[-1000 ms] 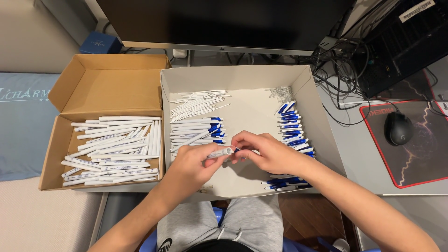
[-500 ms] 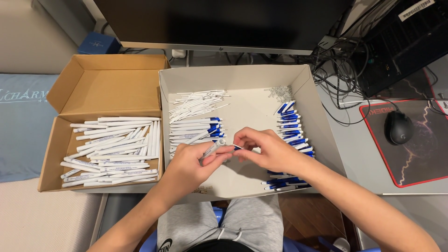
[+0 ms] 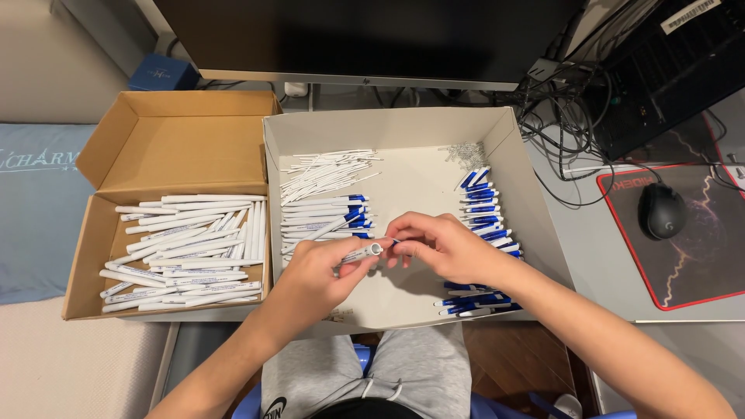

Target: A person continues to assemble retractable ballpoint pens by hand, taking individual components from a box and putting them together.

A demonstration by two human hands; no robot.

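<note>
Left hand [image 3: 326, 271] and right hand [image 3: 442, 247], fingertips together

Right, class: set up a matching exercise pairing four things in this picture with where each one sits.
Things:
1. white pen barrel
2. computer mouse
3. pile of white pens
4. blue pen parts

Places:
A. brown cardboard box
B. right side of the white box
C. black and red pad
D. left hand

Pairs: 1-D, 2-C, 3-A, 4-B
</note>
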